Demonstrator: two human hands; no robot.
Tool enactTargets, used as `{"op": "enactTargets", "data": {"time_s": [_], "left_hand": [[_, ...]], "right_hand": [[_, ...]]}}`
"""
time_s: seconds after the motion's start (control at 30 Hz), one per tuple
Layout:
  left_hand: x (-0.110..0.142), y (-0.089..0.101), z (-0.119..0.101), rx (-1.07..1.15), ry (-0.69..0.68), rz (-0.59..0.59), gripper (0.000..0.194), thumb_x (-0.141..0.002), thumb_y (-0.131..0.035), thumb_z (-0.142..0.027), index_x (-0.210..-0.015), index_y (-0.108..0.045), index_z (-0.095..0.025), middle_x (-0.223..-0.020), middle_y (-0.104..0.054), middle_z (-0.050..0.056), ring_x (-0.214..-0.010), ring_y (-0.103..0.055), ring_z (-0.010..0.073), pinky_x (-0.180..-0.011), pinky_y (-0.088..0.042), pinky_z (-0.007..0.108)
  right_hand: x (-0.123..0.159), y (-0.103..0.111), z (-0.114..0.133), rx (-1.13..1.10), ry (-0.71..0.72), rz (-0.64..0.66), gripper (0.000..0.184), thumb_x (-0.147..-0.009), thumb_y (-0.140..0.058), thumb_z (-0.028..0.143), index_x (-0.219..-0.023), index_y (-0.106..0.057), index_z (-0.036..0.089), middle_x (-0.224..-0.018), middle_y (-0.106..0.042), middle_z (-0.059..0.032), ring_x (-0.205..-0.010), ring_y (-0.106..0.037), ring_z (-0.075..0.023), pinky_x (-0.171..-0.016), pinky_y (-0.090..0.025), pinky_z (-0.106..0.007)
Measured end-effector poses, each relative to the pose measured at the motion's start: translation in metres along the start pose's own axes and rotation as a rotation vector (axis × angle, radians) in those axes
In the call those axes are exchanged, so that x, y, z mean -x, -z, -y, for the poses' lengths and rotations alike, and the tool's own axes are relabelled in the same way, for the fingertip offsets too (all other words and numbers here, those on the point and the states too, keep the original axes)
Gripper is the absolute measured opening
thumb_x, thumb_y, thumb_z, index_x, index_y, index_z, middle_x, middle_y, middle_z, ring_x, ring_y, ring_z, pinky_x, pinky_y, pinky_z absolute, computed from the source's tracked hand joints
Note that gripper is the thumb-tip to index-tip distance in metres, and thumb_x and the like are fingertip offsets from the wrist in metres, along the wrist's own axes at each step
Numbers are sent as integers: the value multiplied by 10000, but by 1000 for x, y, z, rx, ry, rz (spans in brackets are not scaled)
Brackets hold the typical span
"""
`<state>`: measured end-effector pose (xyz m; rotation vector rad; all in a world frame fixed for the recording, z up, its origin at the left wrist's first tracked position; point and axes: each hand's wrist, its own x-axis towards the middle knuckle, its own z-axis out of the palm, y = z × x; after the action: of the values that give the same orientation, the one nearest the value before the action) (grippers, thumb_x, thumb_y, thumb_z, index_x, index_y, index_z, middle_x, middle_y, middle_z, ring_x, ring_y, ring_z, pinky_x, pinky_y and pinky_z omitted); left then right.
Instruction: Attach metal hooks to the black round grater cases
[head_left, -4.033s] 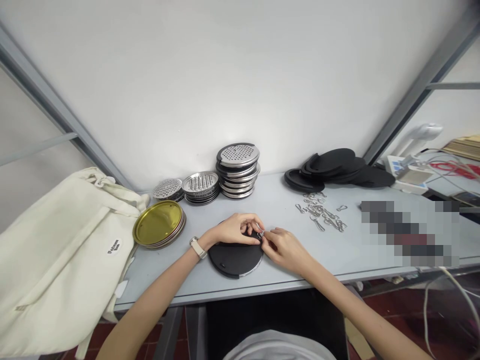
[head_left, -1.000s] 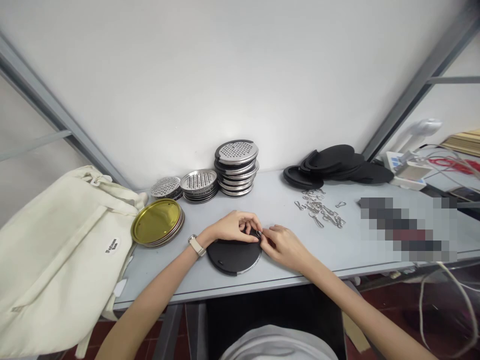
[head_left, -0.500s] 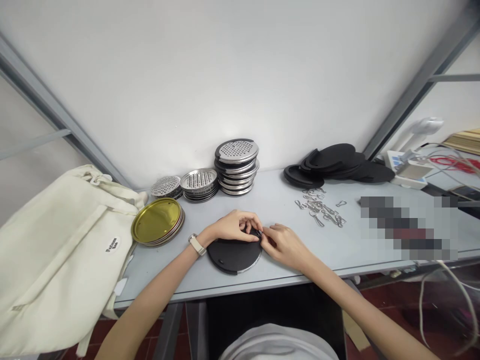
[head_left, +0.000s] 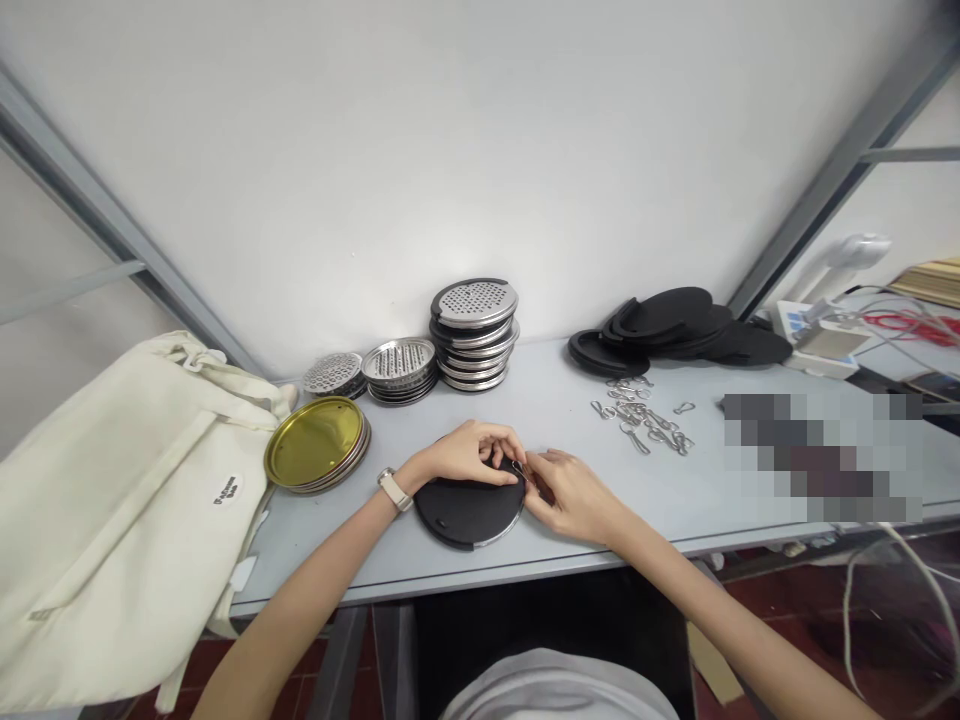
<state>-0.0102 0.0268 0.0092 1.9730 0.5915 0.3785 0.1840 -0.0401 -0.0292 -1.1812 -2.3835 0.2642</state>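
Note:
A round black disc with a thin steel rim [head_left: 465, 512] lies flat on the grey table, partly under both hands. My left hand [head_left: 469, 452] rests on its top edge, fingers curled over it. My right hand [head_left: 566, 497] sits at the disc's right edge, with its fingertips pinching a small metal clip [head_left: 520, 470] there. The fingers hide most of the clip, so how it sits on the disc is hidden.
Stacks of round perforated steel graters [head_left: 474, 332] and a gold-faced lid stack [head_left: 316, 442] stand behind and left. Black semicircular covers [head_left: 667, 325] and a pile of metal clips [head_left: 637, 415] lie at the back right. A cream canvas bag [head_left: 112, 520] fills the left.
My right hand has shifted slightly right along the disc's edge, and the clip shows a little more. The left hand and the disc have barely moved.

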Motion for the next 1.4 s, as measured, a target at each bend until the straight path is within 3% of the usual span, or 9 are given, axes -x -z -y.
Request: {"op": "enactTargets", "data": {"time_s": [0.2, 0.87, 1.4], "left_hand": [[0, 0, -2, 7, 18, -9, 255, -692, -692, -188, -933, -632, -129, -829, -612, 31, -668, -492, 82, -614, -406, 197], [-1, -1, 0, -9, 10, -6, 243, -693, -676, -166, -931, -640, -128, -808, -622, 28, -651, -497, 77, -581, -384, 187], [-1, -1, 1, -9, -16, 2, 239, -712, -671, -173, -943, -633, -127, -816, -618, 23, -658, -495, 73, -590, -387, 181]], "right_hand": [[0, -2, -1, -11, 5, 4, 110, -875, -405, 206, -806, -488, 185, -636, -544, -5, -600, -468, -157, -613, -324, -267], [-1, -4, -2, 134, -22, -8, 322, -902, -421, 244, -593, -496, 195, -510, -511, -1, -526, -450, -144, -600, -292, -279], [-1, -4, -2, 142, -63, -37, 316, -899, -406, 219, -586, -442, 198, -530, -480, 1, -534, -439, -139, -590, -290, -267]]}}
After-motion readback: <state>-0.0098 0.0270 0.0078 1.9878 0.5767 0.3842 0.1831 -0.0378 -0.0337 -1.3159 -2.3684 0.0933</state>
